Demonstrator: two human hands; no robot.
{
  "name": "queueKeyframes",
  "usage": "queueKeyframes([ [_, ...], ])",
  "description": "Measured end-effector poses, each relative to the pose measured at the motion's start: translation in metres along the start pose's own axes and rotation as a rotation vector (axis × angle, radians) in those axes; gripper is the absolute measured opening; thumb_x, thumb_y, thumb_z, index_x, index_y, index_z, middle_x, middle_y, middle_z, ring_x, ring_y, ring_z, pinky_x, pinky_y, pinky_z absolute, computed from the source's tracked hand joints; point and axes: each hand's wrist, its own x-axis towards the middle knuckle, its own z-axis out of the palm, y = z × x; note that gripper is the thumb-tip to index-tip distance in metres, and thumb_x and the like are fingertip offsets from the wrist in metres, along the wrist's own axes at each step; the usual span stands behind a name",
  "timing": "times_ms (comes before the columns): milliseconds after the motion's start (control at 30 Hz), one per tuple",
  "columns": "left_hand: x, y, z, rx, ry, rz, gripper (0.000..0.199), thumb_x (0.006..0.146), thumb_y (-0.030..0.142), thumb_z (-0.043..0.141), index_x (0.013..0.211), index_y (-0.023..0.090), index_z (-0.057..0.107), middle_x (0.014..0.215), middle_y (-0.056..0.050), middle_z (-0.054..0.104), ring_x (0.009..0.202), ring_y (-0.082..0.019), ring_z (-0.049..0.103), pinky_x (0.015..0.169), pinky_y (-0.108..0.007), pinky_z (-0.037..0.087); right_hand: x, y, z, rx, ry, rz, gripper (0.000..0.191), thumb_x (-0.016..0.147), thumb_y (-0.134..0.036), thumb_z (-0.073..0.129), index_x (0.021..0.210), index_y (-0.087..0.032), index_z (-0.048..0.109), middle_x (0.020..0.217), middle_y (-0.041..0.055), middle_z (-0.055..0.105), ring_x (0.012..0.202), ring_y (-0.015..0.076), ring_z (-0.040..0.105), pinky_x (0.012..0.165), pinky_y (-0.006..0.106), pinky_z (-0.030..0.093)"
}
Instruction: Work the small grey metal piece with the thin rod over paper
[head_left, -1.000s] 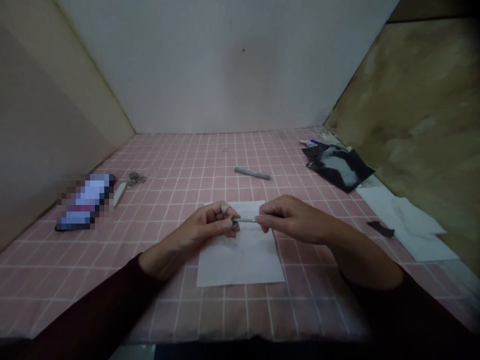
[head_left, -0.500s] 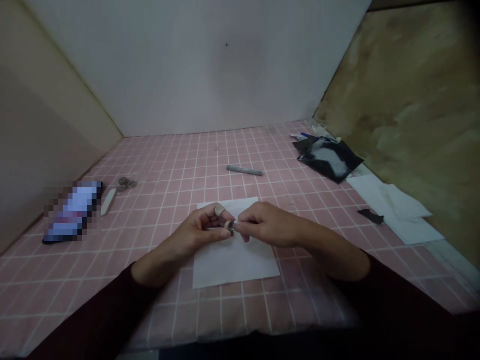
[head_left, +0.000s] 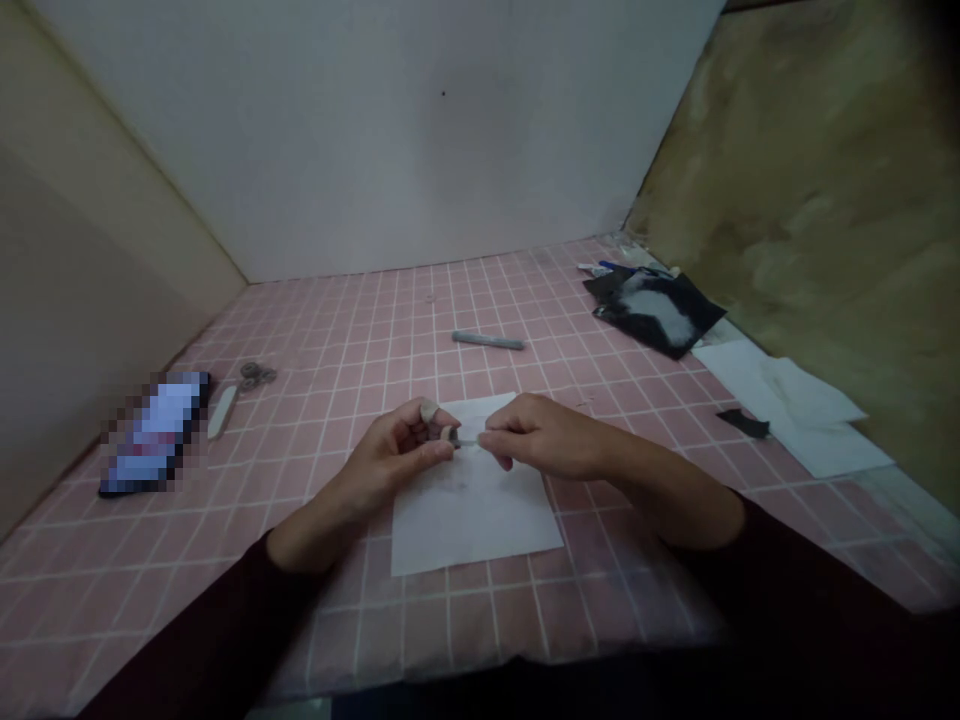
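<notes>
Above a white paper sheet (head_left: 472, 530), my left hand (head_left: 394, 445) pinches a small brownish ring-like piece (head_left: 450, 436) between thumb and fingers. A tan wrap (head_left: 429, 410) covers part of one finger on that hand. My right hand (head_left: 536, 435) is closed on a thin pale stick (head_left: 468, 442). The stick points left, and its far end meets the ring-like piece or lies just at its opening; I cannot tell which. Most of the stick is hidden inside my right fingers.
A grey rod (head_left: 487, 341) lies beyond the paper. To the left are a phone (head_left: 155, 432), a white flat stick (head_left: 223, 411) and several small brownish rings (head_left: 255, 376). Black sheets (head_left: 664, 312), a dark scrap (head_left: 742, 423) and white papers (head_left: 814, 425) lie right.
My hands have drawn slightly apart, and more of the pale stick shows between them. The left hand has shifted a little left. The whole view has tilted slightly.
</notes>
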Motion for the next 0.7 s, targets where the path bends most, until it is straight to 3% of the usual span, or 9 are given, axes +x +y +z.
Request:
queueKeyframes([
  [133, -0.004, 0.001, -0.001, 0.171, 0.021, 0.201, 0.019, 0.083, 0.021, 0.077, 0.099, 0.020, 0.067, 0.092, -0.003, 0.064, 0.084, -0.014, 0.060, 0.075, -0.025, 0.047, 0.007, 0.009, 0.002, 0.504, -0.278, 0.152, 0.035, 0.091, -0.034, 0.046, 0.060, -0.018, 0.048, 0.043, -0.0108, 0.024, 0.039, 0.0054, 0.016, 0.043, 0.023, 0.014],
  [200, -0.004, 0.002, -0.002, 0.215, 0.020, 0.228, 0.020, 0.083, 0.021, 0.077, 0.101, 0.020, 0.068, 0.092, -0.002, 0.065, 0.085, -0.015, 0.060, 0.076, -0.026, 0.047, 0.007, 0.012, 0.002, 0.513, -0.308, 0.118, 0.035, 0.091, -0.037, 0.046, 0.061, -0.019, 0.047, 0.044, -0.0112, 0.023, 0.040, 0.0054, 0.016, 0.043, 0.022, 0.015],
  [267, -0.003, 0.004, -0.003, 0.200, 0.012, 0.177, 0.018, 0.084, 0.023, 0.076, 0.099, 0.020, 0.068, 0.090, -0.002, 0.065, 0.083, -0.014, 0.060, 0.074, -0.025, 0.048, 0.006, 0.014, 0.002, 0.307, -0.182, 0.010, 0.036, 0.092, -0.037, 0.047, 0.061, -0.018, 0.048, 0.047, -0.0089, 0.028, 0.043, 0.0064, 0.024, 0.046, 0.023, 0.020],
  [400, 0.002, 0.008, -0.008, 0.092, -0.051, 0.034, 0.017, 0.088, 0.032, 0.071, 0.096, 0.016, 0.070, 0.080, -0.001, 0.064, 0.073, -0.011, 0.059, 0.071, -0.022, 0.047, 0.002, 0.013, 0.006, -0.283, 0.234, -0.261, 0.032, 0.095, -0.030, 0.046, 0.066, -0.017, 0.048, 0.061, -0.0018, 0.046, 0.058, 0.0094, 0.038, 0.060, 0.026, 0.027],
  [533, 0.004, 0.009, -0.010, 0.009, -0.087, -0.038, 0.021, 0.088, 0.035, 0.071, 0.090, 0.014, 0.069, 0.074, -0.002, 0.064, 0.066, -0.010, 0.057, 0.065, -0.021, 0.046, 0.000, 0.010, 0.012, -0.461, 0.346, -0.314, 0.031, 0.097, -0.031, 0.043, 0.071, -0.017, 0.049, 0.066, 0.0004, 0.050, 0.061, 0.0109, 0.037, 0.062, 0.028, 0.024],
  [600, 0.003, 0.009, -0.008, 0.028, -0.043, -0.030, 0.018, 0.086, 0.031, 0.073, 0.091, 0.014, 0.069, 0.078, -0.002, 0.065, 0.069, -0.011, 0.058, 0.068, -0.022, 0.047, 0.002, 0.008, 0.012, -0.356, 0.280, -0.238, 0.033, 0.096, -0.030, 0.045, 0.065, -0.017, 0.048, 0.061, -0.0007, 0.047, 0.060, 0.0105, 0.037, 0.061, 0.028, 0.025],
  [700, 0.001, 0.008, -0.002, 0.109, 0.033, 0.056, 0.018, 0.082, 0.025, 0.077, 0.095, 0.016, 0.068, 0.085, -0.003, 0.065, 0.078, -0.013, 0.060, 0.072, -0.024, 0.048, 0.005, 0.009, 0.011, 0.058, 0.014, -0.018, 0.037, 0.094, -0.031, 0.045, 0.059, -0.018, 0.045, 0.050, -0.0048, 0.036, 0.049, 0.0087, 0.033, 0.053, 0.025, 0.024],
])
